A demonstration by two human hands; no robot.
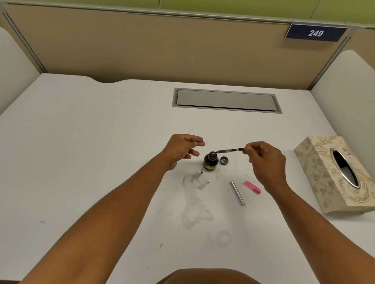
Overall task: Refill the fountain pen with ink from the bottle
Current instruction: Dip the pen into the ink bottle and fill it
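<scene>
Black ink bottle (210, 162) stands uncapped as the right hand (266, 161) pinches the pen section (229, 150), nib at its mouth, left hand (182, 149) loosely spread beside it; dipping deeper probably comes next.

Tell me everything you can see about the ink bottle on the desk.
The ink bottle is small, round and dark, apparently glass holding dark ink, with a yellowish label low on its side. It stands upright on the white desk, open, its threaded neck bare. Its cap lies just to its right. The pen part pinched in the right hand points its tip at the bottle's mouth. The left hand is beside the bottle, not touching it.
</scene>
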